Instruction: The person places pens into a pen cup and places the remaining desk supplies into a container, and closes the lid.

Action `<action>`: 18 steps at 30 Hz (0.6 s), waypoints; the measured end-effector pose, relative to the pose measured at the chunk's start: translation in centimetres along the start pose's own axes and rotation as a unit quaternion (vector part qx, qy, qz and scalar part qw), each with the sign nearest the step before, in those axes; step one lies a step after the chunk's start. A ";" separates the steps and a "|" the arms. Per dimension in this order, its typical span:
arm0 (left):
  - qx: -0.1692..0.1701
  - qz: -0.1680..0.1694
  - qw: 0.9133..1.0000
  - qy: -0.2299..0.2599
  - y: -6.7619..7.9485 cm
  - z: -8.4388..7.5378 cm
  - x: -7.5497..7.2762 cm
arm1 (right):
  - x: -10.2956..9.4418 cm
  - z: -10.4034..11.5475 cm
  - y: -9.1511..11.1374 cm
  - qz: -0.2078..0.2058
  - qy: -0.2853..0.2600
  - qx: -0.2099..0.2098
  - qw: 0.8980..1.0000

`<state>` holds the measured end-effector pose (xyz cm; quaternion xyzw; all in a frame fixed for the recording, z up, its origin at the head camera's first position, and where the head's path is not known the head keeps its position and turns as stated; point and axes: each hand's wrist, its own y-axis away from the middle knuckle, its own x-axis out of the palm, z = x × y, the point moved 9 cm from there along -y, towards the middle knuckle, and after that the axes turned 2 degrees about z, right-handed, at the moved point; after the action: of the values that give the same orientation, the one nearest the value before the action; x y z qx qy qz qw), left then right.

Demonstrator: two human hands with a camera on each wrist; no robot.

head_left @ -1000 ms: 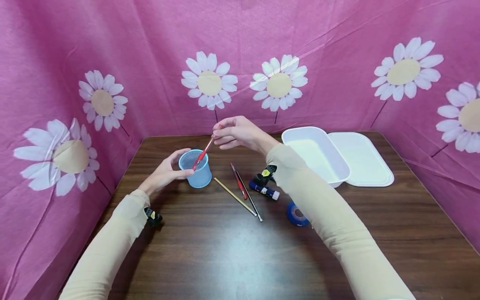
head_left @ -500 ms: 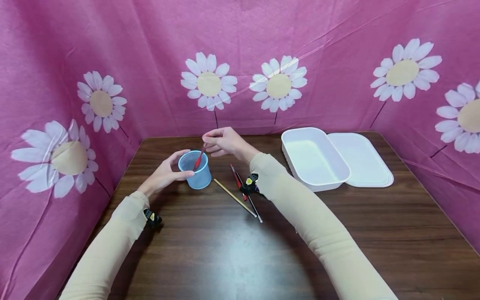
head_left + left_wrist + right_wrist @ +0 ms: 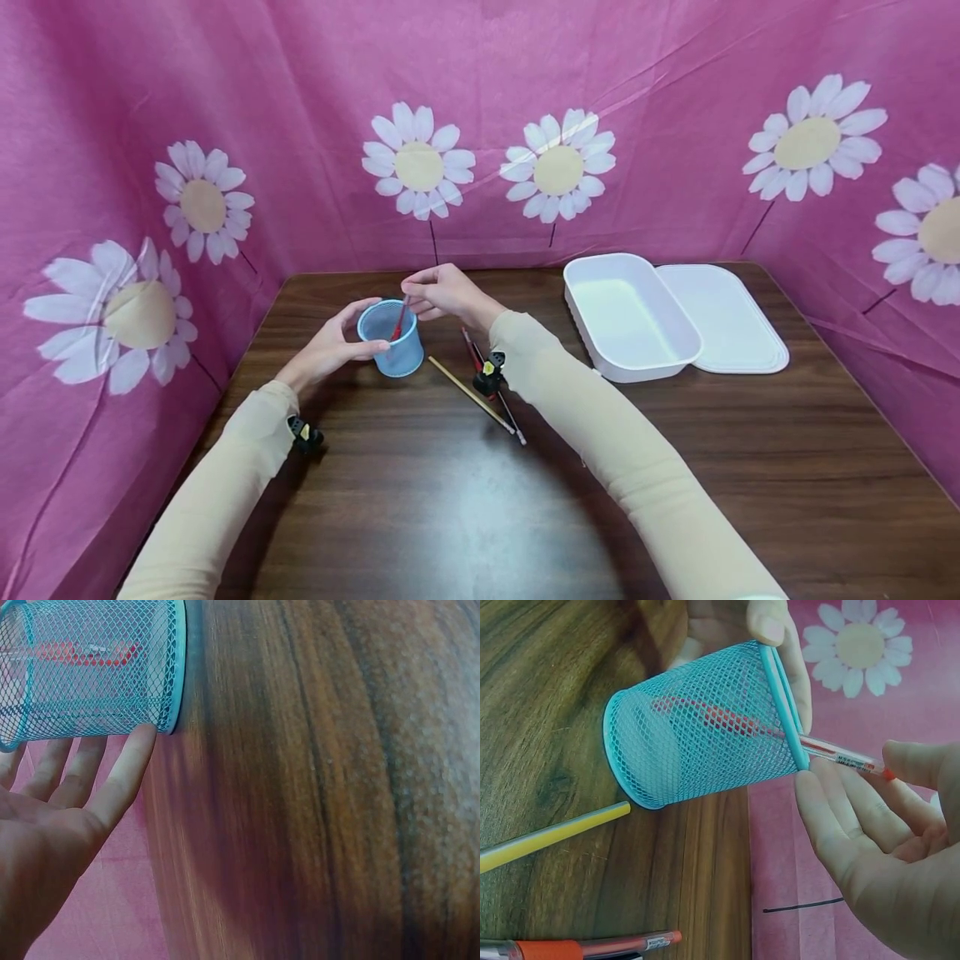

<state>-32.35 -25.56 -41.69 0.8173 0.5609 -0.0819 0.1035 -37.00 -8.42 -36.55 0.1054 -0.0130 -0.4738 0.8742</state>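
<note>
A light blue wire-mesh pencil cup (image 3: 400,360) stands upright on the table, left of its middle. My left hand (image 3: 327,343) holds it from the left, thumb at the near rim and fingers round the far side. Over the cup's mouth, my right hand (image 3: 447,294) pinches the end of a red pen (image 3: 847,756) between thumb and fingers. Most of the pen slants down inside the cup, its red grip (image 3: 731,720) showing through the mesh. Right of the cup lie a yellow pencil (image 3: 467,392), another red pen (image 3: 551,950) and a dark pencil (image 3: 512,415).
A white plastic tub (image 3: 651,367) stands at the back right, its white lid (image 3: 742,325) flat beside it. The right sleeve (image 3: 600,417) crosses over the table's right half. A pink flowered cloth (image 3: 480,67) hangs behind the table.
My right hand has moved down and left, lowering the red pen into the cup. The right sleeve now covers the blue glue stick and tape roll. My left hand keeps its hold.
</note>
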 end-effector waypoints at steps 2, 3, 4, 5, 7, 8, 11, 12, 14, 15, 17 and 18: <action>0.002 0.000 1.000 0.001 0.0 0.0 0.1 | -0.1 -0.2 -0.1 -0.005 -0.003 0.006 1.000; 0.002 -0.001 1.000 0.002 0.0 0.0 0.1 | -0.1 -0.3 -0.2 -0.008 -0.005 0.008 1.000; 0.003 -0.001 1.000 0.003 0.0 0.0 0.0 | -0.1 -0.3 -0.2 -0.009 -0.005 0.008 1.000; 0.003 -0.003 1.000 0.004 0.0 0.0 0.0 | -0.1 -0.3 -0.2 -0.011 -0.005 0.007 1.000; 0.004 -0.005 1.000 0.004 0.0 0.1 -0.1 | -0.1 -0.3 -0.2 -0.012 -0.003 0.005 1.000; 0.003 -0.006 1.000 0.003 0.0 0.1 -0.1 | 0.0 -0.3 -0.1 -0.013 -0.002 0.005 1.000; 0.004 -0.005 1.000 0.002 0.0 0.1 -0.1 | 0.0 -0.5 0.0 -0.014 0.002 0.005 1.000; 0.004 -0.004 1.000 0.002 0.1 0.1 -0.1 | -0.1 -0.5 0.1 -0.013 0.002 0.006 1.000; 0.003 -0.002 1.000 0.001 0.1 0.1 -0.1 | -0.2 -0.7 0.2 -0.012 0.001 0.005 1.000; 0.003 -0.002 1.000 0.000 0.1 0.1 0.0 | -0.2 -0.7 0.3 -0.011 -0.001 0.002 1.000; 0.003 -0.001 1.000 -0.001 0.1 0.0 0.0 | -0.5 -0.8 0.4 -0.009 -0.004 -0.003 1.000; 0.002 -0.001 1.000 -0.001 0.1 0.0 0.0 | -0.6 -0.8 0.4 -0.008 -0.005 -0.006 1.000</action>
<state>-32.23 -25.56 -41.72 0.8171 0.5611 -0.0843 0.1021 -36.88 -7.54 -37.20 0.0980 -0.0135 -0.4817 0.8707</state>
